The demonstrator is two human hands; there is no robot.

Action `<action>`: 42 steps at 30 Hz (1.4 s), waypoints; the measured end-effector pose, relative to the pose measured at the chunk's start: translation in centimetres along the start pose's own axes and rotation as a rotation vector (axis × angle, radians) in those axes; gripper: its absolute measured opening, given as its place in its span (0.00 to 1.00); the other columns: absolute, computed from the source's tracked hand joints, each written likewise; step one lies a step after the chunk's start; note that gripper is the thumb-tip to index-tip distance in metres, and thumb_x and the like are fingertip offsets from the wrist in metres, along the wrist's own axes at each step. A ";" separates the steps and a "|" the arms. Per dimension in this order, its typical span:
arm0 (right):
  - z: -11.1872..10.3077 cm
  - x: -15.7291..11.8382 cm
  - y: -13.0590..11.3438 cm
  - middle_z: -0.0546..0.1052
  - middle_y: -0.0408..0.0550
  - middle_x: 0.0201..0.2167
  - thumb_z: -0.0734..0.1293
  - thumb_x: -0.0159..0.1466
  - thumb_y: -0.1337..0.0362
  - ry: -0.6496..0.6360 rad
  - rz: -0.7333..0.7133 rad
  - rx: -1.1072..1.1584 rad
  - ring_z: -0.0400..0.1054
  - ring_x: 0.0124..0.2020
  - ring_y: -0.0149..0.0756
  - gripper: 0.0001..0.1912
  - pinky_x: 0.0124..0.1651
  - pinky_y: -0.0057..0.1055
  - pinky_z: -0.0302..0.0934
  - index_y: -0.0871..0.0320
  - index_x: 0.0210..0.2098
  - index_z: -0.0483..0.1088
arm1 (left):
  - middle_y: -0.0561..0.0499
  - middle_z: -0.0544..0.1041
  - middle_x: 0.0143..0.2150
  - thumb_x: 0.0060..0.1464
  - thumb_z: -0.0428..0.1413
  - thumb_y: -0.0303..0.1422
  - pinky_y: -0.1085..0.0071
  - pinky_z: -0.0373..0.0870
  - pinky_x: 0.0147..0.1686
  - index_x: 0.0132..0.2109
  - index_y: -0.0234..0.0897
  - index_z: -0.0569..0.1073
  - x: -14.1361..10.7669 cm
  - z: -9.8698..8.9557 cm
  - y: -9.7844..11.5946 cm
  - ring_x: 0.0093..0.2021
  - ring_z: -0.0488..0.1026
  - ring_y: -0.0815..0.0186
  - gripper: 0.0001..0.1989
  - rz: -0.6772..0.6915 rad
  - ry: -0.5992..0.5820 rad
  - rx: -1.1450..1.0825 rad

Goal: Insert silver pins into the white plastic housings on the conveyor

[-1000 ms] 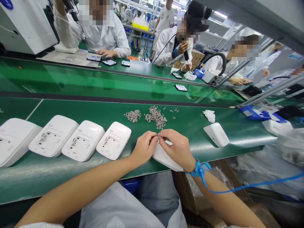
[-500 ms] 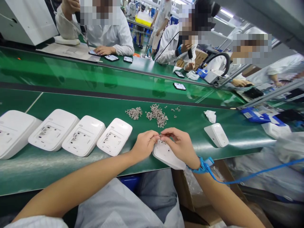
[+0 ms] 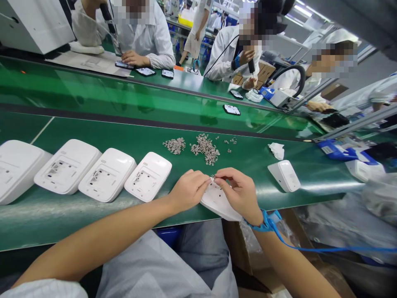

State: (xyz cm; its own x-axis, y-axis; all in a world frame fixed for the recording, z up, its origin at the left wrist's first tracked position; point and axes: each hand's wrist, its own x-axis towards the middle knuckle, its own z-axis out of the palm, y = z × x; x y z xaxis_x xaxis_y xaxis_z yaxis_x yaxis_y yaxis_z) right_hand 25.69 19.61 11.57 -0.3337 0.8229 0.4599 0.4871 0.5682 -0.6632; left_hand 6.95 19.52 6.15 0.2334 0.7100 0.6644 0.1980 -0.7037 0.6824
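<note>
A white plastic housing (image 3: 221, 209) lies at the table's front edge, its upper face partly covered by my hands. My left hand (image 3: 190, 188) is closed in a pinch over its far left edge; whatever sits between those fingertips is hidden. Opposite it, my right hand (image 3: 240, 192) pinches a tiny metal piece (image 3: 212, 178) at the housing's far end, thumb and forefinger together. Just beyond my hands are two heaps of small silvery metal pieces, a larger heap (image 3: 205, 149) and a smaller heap (image 3: 175, 145), with a few strays to the right.
Several similar white housings (image 3: 148, 177) stand in a row on the left. Another white unit (image 3: 284, 176) and a crumpled tissue (image 3: 276, 151) are to the right. A blue wrist strap (image 3: 265, 221) trails a cord rightward. Across the green belt (image 3: 124, 93), co-workers in white coats handle tools.
My fingertips have parted slightly at the housing's far end, and the left hand is flatter over its edge. The black-edged part on the belt has shifted a little left.
</note>
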 end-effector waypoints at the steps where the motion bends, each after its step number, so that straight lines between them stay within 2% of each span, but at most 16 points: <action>1: 0.1 -0.1 -0.1 0.78 0.44 0.37 0.69 0.67 0.68 0.010 -0.006 -0.007 0.73 0.39 0.32 0.02 0.42 0.29 0.69 0.54 0.40 0.74 | 0.50 0.76 0.34 0.70 0.48 0.32 0.67 0.63 0.37 0.41 0.36 0.73 -0.1 0.0 0.0 0.33 0.68 0.67 0.11 0.041 0.008 0.070; 5: 0.8 -0.5 -0.6 0.78 0.46 0.39 0.67 0.68 0.70 0.047 -0.035 -0.052 0.74 0.42 0.33 0.04 0.45 0.32 0.70 0.55 0.41 0.73 | 0.52 0.73 0.29 0.70 0.46 0.27 0.66 0.59 0.33 0.39 0.35 0.71 -0.3 0.3 0.2 0.29 0.66 0.67 0.11 0.187 0.027 0.413; 11: 1.4 -0.7 -1.6 0.79 0.48 0.39 0.66 0.69 0.70 0.118 -0.139 -0.284 0.75 0.41 0.35 0.05 0.46 0.33 0.71 0.55 0.42 0.72 | 0.54 0.66 0.25 0.69 0.46 0.26 0.65 0.55 0.31 0.33 0.37 0.68 -0.3 0.3 0.5 0.27 0.62 0.66 0.14 0.179 0.034 0.595; 14: 1.4 -0.8 -1.9 0.79 0.48 0.37 0.66 0.69 0.68 0.114 -0.088 -0.312 0.75 0.38 0.36 0.03 0.43 0.33 0.71 0.54 0.41 0.72 | 0.53 0.65 0.24 0.68 0.46 0.25 0.65 0.54 0.31 0.30 0.37 0.65 -0.2 0.2 0.6 0.26 0.60 0.66 0.15 0.192 0.040 0.609; 17: 1.4 -1.0 -1.7 0.79 0.48 0.37 0.67 0.69 0.65 0.083 -0.008 -0.245 0.75 0.37 0.36 0.02 0.42 0.34 0.72 0.54 0.41 0.73 | 0.54 0.64 0.24 0.68 0.47 0.25 0.65 0.53 0.30 0.30 0.38 0.64 -0.1 0.2 0.6 0.26 0.58 0.66 0.15 0.219 0.054 0.621; 22: 1.5 -1.6 -0.9 0.79 0.48 0.38 0.69 0.68 0.62 0.095 0.091 -0.160 0.75 0.38 0.36 0.07 0.44 0.35 0.72 0.54 0.45 0.73 | 0.53 0.65 0.24 0.67 0.47 0.24 0.65 0.51 0.30 0.29 0.38 0.64 -0.1 0.4 0.5 0.25 0.58 0.66 0.15 0.260 0.064 0.618; 26: 1.4 -1.6 -1.0 0.79 0.48 0.38 0.70 0.67 0.62 0.090 0.129 -0.095 0.75 0.37 0.35 0.08 0.43 0.34 0.72 0.54 0.45 0.73 | 0.54 0.65 0.24 0.68 0.46 0.25 0.65 0.53 0.31 0.31 0.37 0.66 -0.2 0.4 0.3 0.25 0.58 0.66 0.14 0.228 0.056 0.590; 30: 1.3 -1.2 -1.1 0.79 0.47 0.35 0.74 0.63 0.59 0.109 0.249 0.136 0.75 0.35 0.34 0.11 0.39 0.31 0.73 0.56 0.42 0.73 | 0.54 0.65 0.25 0.69 0.45 0.26 0.66 0.54 0.31 0.34 0.37 0.68 -0.1 0.4 0.2 0.26 0.59 0.66 0.14 0.227 0.049 0.556; 34: 1.3 -0.7 -0.6 0.79 0.48 0.36 0.76 0.60 0.57 0.099 0.343 0.313 0.77 0.38 0.35 0.14 0.41 0.32 0.75 0.56 0.40 0.72 | 0.54 0.65 0.25 0.69 0.44 0.25 0.66 0.54 0.31 0.36 0.36 0.69 -0.2 0.4 0.2 0.26 0.60 0.66 0.13 0.237 0.018 0.507; 39: 1.1 -0.3 -0.8 0.80 0.50 0.39 0.75 0.62 0.57 0.039 0.352 0.381 0.78 0.42 0.36 0.13 0.45 0.34 0.76 0.56 0.40 0.72 | 0.55 0.66 0.25 0.68 0.45 0.25 0.66 0.54 0.30 0.38 0.36 0.70 -0.2 0.4 0.1 0.26 0.61 0.67 0.12 0.258 0.048 0.473; 42: 1.2 -0.2 -1.4 0.80 0.49 0.38 0.75 0.62 0.57 0.089 0.324 0.333 0.78 0.40 0.36 0.12 0.44 0.34 0.76 0.56 0.40 0.72 | 0.54 0.66 0.24 0.68 0.45 0.25 0.64 0.54 0.30 0.38 0.35 0.71 -0.2 0.4 0.3 0.26 0.61 0.67 0.12 0.262 0.072 0.508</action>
State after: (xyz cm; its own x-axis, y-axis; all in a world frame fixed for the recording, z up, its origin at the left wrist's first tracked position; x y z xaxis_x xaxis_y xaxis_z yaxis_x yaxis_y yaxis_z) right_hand 24.08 18.68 11.65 -0.1293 0.9628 0.2373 0.2640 0.2641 -0.9276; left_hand 7.33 19.21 6.09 0.2743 0.4978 0.8228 0.5787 -0.7687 0.2722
